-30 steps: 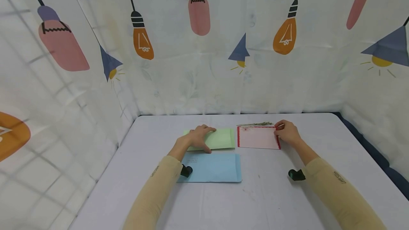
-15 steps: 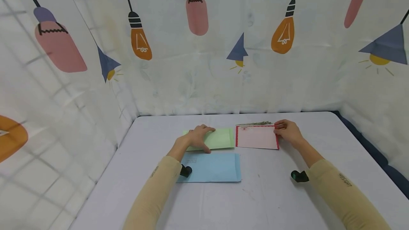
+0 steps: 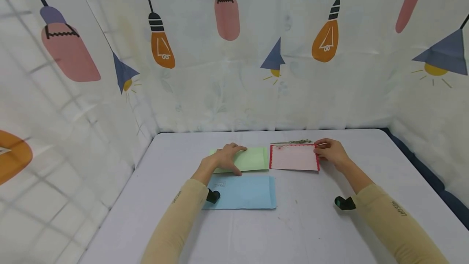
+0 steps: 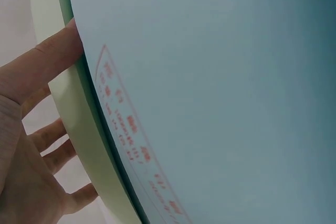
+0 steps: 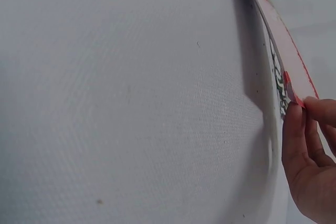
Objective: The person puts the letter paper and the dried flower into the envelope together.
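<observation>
My left hand (image 3: 226,159) rests with spread fingers on a light green envelope (image 3: 254,159), its thumb near the front edge. In the left wrist view, the thumb touches the edge of the green envelope (image 4: 79,114), beside the larger blue envelope with red print (image 4: 220,103). In the head view, this blue envelope (image 3: 243,192) lies flat in front of the green one. My right hand (image 3: 331,153) pinches the right edge of a pink card with a red border (image 3: 294,158). The right wrist view has thumb and fingertips gripping the card's red corner (image 5: 298,100), slightly raised off the table.
A thin green sprig (image 3: 294,141) lies just behind the pink card. All of it sits on a white-covered table (image 3: 293,231). A lamp-patterned curtain (image 3: 234,89) hangs behind the table's back edge and along the sides.
The pink card has shifted slightly left, nearer the green envelope, with my right hand still pinching it. My right forearm has swung a little to the right. My left hand stays in place.
</observation>
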A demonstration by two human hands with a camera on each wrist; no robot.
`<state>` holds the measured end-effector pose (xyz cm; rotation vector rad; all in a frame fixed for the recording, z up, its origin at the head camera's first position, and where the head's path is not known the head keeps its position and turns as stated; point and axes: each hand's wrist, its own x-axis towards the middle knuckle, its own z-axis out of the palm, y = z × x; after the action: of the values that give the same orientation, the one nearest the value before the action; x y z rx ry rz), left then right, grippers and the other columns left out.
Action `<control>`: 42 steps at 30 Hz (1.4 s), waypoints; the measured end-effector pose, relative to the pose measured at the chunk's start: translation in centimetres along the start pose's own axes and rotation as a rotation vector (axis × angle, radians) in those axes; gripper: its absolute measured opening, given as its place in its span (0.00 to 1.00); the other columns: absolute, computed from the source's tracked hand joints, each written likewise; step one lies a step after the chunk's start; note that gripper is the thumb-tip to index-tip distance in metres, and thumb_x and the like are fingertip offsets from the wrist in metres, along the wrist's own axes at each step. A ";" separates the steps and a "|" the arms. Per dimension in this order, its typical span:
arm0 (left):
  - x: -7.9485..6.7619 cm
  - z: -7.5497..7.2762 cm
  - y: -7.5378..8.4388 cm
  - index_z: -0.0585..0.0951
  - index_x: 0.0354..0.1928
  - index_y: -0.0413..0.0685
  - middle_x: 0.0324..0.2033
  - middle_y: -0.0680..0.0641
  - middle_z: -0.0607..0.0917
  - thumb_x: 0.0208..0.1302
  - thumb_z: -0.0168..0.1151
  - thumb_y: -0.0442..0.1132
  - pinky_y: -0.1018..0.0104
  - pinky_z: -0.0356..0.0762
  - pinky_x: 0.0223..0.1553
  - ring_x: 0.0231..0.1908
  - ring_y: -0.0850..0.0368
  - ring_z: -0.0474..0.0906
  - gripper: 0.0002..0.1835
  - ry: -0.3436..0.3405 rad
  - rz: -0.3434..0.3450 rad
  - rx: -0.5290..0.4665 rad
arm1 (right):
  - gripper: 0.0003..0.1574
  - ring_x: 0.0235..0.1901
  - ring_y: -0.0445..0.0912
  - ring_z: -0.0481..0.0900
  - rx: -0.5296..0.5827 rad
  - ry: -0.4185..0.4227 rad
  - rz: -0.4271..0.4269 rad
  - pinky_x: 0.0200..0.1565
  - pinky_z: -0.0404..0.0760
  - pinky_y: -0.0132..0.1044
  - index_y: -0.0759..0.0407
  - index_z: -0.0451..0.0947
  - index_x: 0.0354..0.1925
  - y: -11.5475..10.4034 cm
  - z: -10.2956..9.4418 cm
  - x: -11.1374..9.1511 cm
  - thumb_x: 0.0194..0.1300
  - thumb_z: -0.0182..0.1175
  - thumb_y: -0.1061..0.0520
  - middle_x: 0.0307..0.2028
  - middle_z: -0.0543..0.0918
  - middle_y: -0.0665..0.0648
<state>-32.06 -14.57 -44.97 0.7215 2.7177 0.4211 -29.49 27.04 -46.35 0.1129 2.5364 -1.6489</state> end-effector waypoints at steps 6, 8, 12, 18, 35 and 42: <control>-0.1 -0.2 0.1 0.66 0.77 0.63 0.72 0.44 0.66 0.51 0.82 0.54 0.35 0.61 0.65 0.71 0.43 0.60 0.51 -0.002 0.010 0.003 | 0.28 0.49 0.52 0.79 0.036 -0.001 0.015 0.45 0.83 0.31 0.71 0.66 0.69 -0.1 -0.1 -0.1 0.78 0.57 0.59 0.61 0.72 0.72; -0.1 -0.2 0.2 0.66 0.77 0.62 0.71 0.44 0.66 0.51 0.82 0.54 0.35 0.62 0.65 0.71 0.43 0.61 0.51 -0.002 0.014 0.002 | 0.28 0.50 0.52 0.78 0.048 -0.006 0.019 0.46 0.83 0.31 0.71 0.66 0.69 -0.2 -0.2 -0.1 0.79 0.56 0.59 0.61 0.72 0.72; -0.1 -0.3 0.1 0.66 0.77 0.62 0.71 0.44 0.66 0.52 0.82 0.54 0.35 0.62 0.65 0.71 0.43 0.61 0.51 -0.003 0.017 0.005 | 0.28 0.49 0.51 0.78 0.076 -0.022 0.018 0.46 0.83 0.31 0.72 0.65 0.70 0.0 -0.4 0.0 0.79 0.55 0.59 0.62 0.71 0.71; -0.1 -0.3 0.2 0.66 0.77 0.62 0.71 0.44 0.66 0.52 0.81 0.55 0.36 0.62 0.65 0.70 0.44 0.61 0.51 -0.009 0.012 0.007 | 0.29 0.50 0.49 0.78 0.115 -0.034 0.023 0.48 0.82 0.31 0.72 0.63 0.71 0.2 -0.6 0.1 0.80 0.54 0.59 0.64 0.70 0.71; -0.1 -0.1 0.2 0.66 0.77 0.63 0.71 0.44 0.66 0.51 0.82 0.55 0.36 0.62 0.65 0.70 0.44 0.61 0.51 -0.010 -0.010 -0.003 | 0.29 0.45 0.43 0.79 0.210 -0.066 0.002 0.48 0.82 0.31 0.73 0.62 0.70 -0.5 0.4 0.0 0.79 0.55 0.60 0.62 0.70 0.69; -0.1 0.0 0.2 0.67 0.77 0.63 0.71 0.44 0.66 0.51 0.81 0.55 0.37 0.62 0.65 0.70 0.44 0.61 0.50 -0.002 -0.011 0.004 | 0.26 0.46 0.47 0.79 0.180 -0.069 0.009 0.48 0.82 0.31 0.72 0.66 0.67 -0.3 1.3 0.0 0.78 0.56 0.62 0.60 0.71 0.69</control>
<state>-31.91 -14.47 -44.85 0.7077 2.7205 0.4127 -29.48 25.73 -46.57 0.0818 2.3311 -1.8416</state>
